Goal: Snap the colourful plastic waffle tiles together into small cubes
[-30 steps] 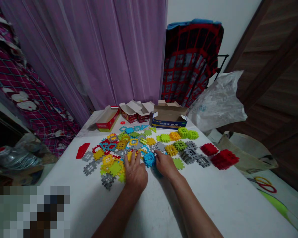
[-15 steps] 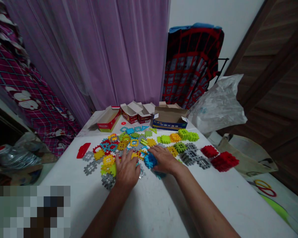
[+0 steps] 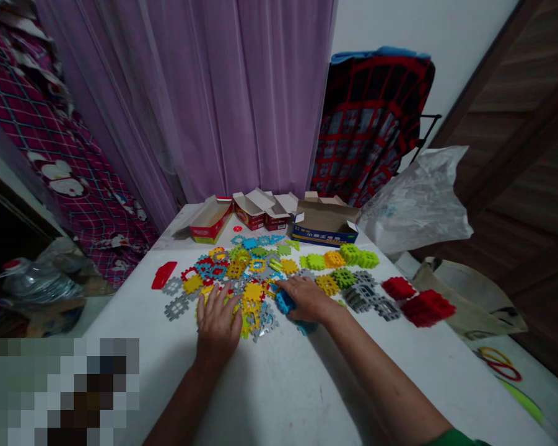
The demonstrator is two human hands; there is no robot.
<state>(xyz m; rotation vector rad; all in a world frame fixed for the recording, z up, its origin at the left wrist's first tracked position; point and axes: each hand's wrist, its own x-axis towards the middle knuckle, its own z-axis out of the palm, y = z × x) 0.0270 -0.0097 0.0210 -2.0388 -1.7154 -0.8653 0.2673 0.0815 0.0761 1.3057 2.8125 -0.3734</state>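
Notched plastic building squares in many colours lie in a loose pile on the white table. My left hand (image 3: 219,322) rests palm down on the pile's near left part, fingers spread, with the pieces beneath mostly hidden. Just right of it lie yellow squares (image 3: 253,292) and a grey square (image 3: 267,317). My right hand (image 3: 309,298) is curled over blue squares (image 3: 285,301) at the pile's right side, fingertips on their far edge. Under its palm a teal square (image 3: 305,327) shows in part.
Sorted stacks stand to the right: lime squares (image 3: 353,255), grey squares (image 3: 362,291) and red squares (image 3: 428,308). A red open box (image 3: 209,230) and a blue open box (image 3: 324,235) line the back. A red flat piece (image 3: 164,275) lies left. A plastic bag (image 3: 420,204) hangs over the right edge.
My left hand has moved left over the pile, and yellow squares now show where it was. The right hand stays at the blue squares, its fingers further over them. The view has shifted slightly.
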